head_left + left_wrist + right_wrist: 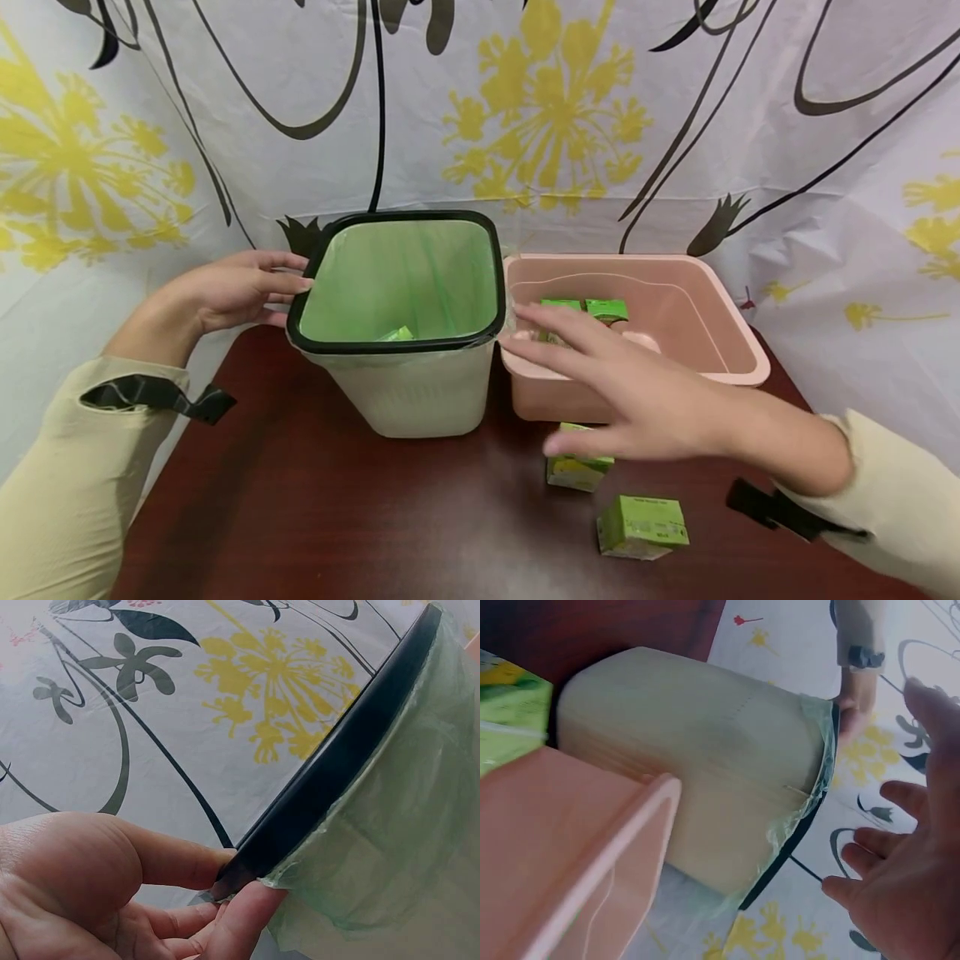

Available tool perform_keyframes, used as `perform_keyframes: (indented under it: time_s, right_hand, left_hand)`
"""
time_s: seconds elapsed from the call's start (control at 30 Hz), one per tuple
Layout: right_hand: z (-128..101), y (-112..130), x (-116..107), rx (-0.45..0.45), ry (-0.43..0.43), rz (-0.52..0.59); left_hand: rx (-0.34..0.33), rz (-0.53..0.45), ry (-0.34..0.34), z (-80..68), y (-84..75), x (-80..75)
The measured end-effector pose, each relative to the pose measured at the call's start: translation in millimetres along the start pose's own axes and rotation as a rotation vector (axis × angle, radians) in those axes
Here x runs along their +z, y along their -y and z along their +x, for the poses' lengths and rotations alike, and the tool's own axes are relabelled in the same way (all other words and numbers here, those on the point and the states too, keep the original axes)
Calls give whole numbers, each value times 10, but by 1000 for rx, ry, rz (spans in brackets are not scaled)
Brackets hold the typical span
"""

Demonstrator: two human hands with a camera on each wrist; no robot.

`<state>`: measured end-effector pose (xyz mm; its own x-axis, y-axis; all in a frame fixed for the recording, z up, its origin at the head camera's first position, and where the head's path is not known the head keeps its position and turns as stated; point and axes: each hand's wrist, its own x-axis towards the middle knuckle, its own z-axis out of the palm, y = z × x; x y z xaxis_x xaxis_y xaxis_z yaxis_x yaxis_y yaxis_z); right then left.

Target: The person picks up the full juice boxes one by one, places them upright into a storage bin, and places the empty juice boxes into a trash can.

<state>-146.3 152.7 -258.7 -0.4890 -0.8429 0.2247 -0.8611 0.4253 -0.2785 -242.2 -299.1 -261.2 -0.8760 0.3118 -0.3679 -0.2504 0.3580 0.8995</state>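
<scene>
My left hand (262, 287) lies with straight fingers against the left side of the black rim (330, 772) of a beige bin (405, 383) lined with a green bag (397, 275). One small green carton (397, 335) lies inside the bin. My right hand (600, 375) hovers open and empty, fingers spread, over the front left corner of a pink tub (720, 333) that holds green cartons (585, 308). Two more green cartons (577, 468) (643, 525) lie on the dark table just below that hand. In the right wrist view the right hand (907, 870) is beside the bin wall (705, 765).
The bin and the pink tub (577, 847) stand side by side, almost touching, at the back of a dark red wooden table (337, 517). A flowered curtain (562, 125) closes off the back and both sides.
</scene>
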Motion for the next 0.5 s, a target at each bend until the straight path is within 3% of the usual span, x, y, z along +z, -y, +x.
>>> perform_keyframes:
  time_s: [0.17,0.5]
  right_hand:
    - [-478,23,112,44,33,-12]
    - [-1214,-166,592,105,-75,131]
  left_hand:
    - [4,1,5,4,-15,7]
    - [-2,14,-11,-9,-1,17]
